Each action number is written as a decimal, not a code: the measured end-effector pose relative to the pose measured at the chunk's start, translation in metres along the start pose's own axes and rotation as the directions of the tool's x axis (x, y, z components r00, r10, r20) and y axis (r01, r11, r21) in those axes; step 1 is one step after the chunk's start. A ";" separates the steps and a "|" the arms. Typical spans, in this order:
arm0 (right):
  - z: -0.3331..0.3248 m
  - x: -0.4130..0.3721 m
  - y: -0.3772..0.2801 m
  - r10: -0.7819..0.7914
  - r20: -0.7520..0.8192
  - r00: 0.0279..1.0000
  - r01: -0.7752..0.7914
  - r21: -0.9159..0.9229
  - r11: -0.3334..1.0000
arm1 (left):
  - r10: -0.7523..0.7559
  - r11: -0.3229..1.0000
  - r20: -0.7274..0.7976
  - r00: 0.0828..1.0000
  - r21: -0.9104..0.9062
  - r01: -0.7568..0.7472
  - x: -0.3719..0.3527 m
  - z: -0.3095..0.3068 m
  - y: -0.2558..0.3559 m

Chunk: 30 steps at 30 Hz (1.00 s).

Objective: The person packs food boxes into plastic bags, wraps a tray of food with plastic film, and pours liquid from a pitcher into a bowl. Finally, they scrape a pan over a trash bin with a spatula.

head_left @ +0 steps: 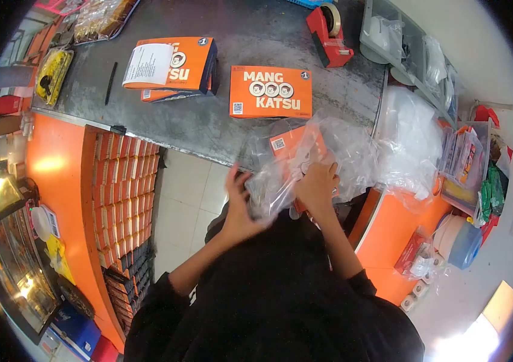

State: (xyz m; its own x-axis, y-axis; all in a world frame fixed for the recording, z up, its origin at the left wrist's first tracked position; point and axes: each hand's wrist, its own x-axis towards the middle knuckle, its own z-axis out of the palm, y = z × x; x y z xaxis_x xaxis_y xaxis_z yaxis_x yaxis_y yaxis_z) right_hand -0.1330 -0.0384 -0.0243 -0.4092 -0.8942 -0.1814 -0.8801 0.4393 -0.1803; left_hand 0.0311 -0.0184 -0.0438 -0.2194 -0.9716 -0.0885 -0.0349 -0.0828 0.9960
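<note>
At the table's front edge, an orange box [288,143] sits tilted inside a clear plastic bag [353,151]. My right hand [318,188] is closed over the box's near part, its fingers curled and partly hidden. My left hand [239,208] is left of the bag with its fingers apart, against the loose plastic. Just beyond the bag lies another orange box [271,90] printed "MANG KATSU". Further left, a stack of similar boxes [191,60] has a white paper slip [148,65] on top.
A red tape dispenser [329,37] stands at the back right of the dark table [256,30]. A black pen [111,83] lies left of the stack. More clear plastic bags [410,139] are heaped at right. Stacked boxes [125,193] fill a shelf under the counter.
</note>
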 end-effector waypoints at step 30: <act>-0.109 0.156 -0.028 -0.688 -0.192 0.700 0.681 -0.112 0.724 | 0.010 0.883 0.426 0.905 0.420 -0.207 0.065 -0.012 0.060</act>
State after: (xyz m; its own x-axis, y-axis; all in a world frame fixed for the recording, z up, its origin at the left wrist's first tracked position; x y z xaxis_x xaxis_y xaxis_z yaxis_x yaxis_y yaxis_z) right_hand -0.1990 -0.1998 0.0579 0.2727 -0.9447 0.1824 -0.9426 -0.3003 -0.1460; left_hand 0.0263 -0.0896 0.0107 -0.6142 -0.7854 -0.0770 -0.3951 0.2216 0.8915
